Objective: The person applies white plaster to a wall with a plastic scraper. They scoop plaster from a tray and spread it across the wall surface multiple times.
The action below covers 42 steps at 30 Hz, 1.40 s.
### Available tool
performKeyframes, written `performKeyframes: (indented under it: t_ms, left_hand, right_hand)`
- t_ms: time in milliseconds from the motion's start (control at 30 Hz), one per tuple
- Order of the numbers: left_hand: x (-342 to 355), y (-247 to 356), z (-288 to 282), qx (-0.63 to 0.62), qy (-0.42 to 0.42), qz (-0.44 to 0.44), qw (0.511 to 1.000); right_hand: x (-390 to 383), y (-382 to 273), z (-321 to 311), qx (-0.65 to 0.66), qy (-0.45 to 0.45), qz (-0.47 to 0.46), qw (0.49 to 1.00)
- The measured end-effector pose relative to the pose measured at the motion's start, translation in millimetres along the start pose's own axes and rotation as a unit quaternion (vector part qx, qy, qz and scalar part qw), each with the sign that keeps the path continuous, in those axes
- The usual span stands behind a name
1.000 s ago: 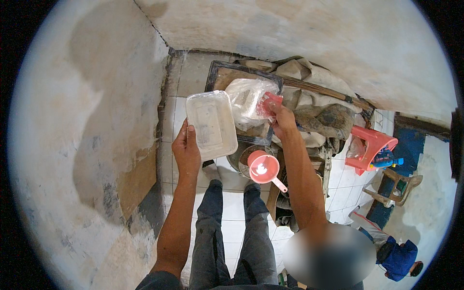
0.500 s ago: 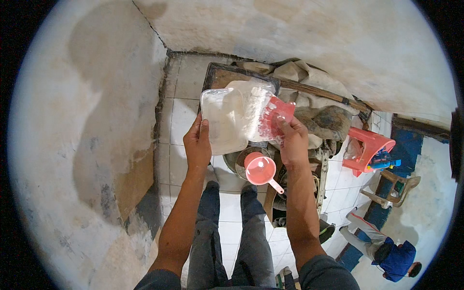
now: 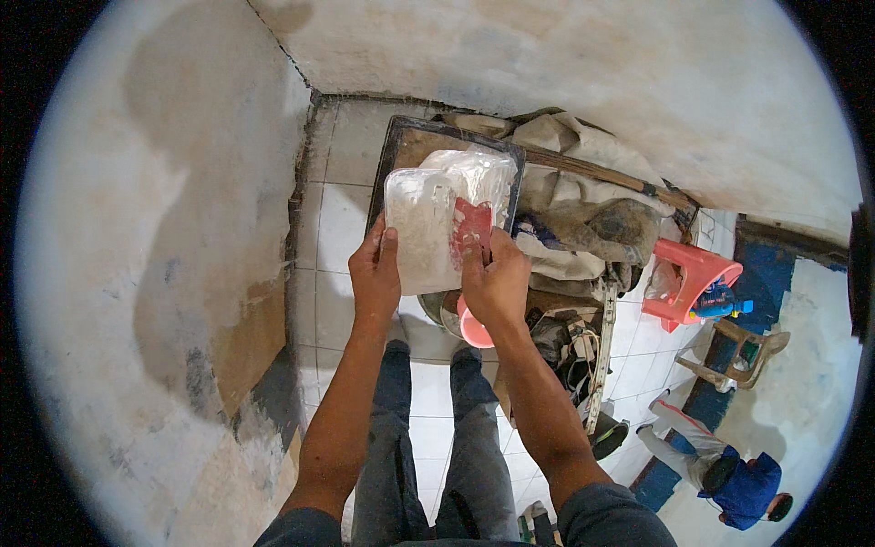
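My left hand grips the edge of a rounded, translucent plastic container piece, thumb on top, its surface smeared with pale paste. In my right hand is a red plastic scraper, pinched between thumb and fingers. The scraper's blade lies against the right side of the container piece, with white smears along it. Just beyond, another shiny, paste-coated translucent piece shows; whether the two are joined I cannot tell. Below my right hand a pink dipper is partly hidden.
A dark-framed board stands near the wall corner. Crumpled cloth or sacking lies along the wall, beside a pile of tools. To the right are a pink plastic stool, a wooden stool and a person in blue.
My right hand has moved left with the scraper, bringing it against the container piece. The thick white paste on its blade now shows only as smears. The dipper is more covered.
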<state>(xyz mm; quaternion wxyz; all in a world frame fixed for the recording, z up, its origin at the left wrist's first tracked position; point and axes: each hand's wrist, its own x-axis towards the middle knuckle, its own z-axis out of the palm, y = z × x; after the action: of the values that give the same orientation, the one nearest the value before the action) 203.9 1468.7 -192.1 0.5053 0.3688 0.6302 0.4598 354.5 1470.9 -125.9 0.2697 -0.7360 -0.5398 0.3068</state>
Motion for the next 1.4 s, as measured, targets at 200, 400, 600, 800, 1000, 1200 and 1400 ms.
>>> performKeyframes:
  t_ms: [200, 400, 600, 800, 1000, 1200, 1400]
  left_hand:
    - [-0.4, -5.9, -2.3, -0.018, 0.014, 0.003, 1.000]
    - [-3.7, -3.4, -6.4, -0.003, 0.011, -0.011, 1.000]
    - [-3.9, -10.1, -17.5, 0.007, 0.034, -0.007, 0.999]
    - [-3.1, -17.6, -21.2, -0.015, 0.034, -0.010, 0.999]
    - [-2.5, -22.8, -13.4, -0.132, 0.002, -0.051, 0.990]
    - [-6.4, -20.9, -9.2, -0.249, -0.053, -0.141, 0.957]
    - [-10.1, -19.5, -4.9, -0.270, -0.082, -0.145, 0.948]
  right_hand:
    - [0.6, 14.0, 1.1, 0.021, 0.040, -0.048, 0.998]
    - [16.5, 32.2, -4.1, 0.046, -0.081, 0.054, 0.994]
    - [3.4, 125.7, -29.6, 0.098, 0.064, 0.077, 0.990]
    - [-92.0, 289.4, -20.3, -0.231, -0.346, 0.219, 0.883]
    - [-139.8, 356.7, 33.2, -0.014, -0.291, 0.247, 0.924]
    - [-138.6, 348.2, 55.1, -0.210, -0.234, 0.289, 0.904]
    - [-171.5, 347.4, 60.0, -0.183, -0.136, 0.282, 0.932]
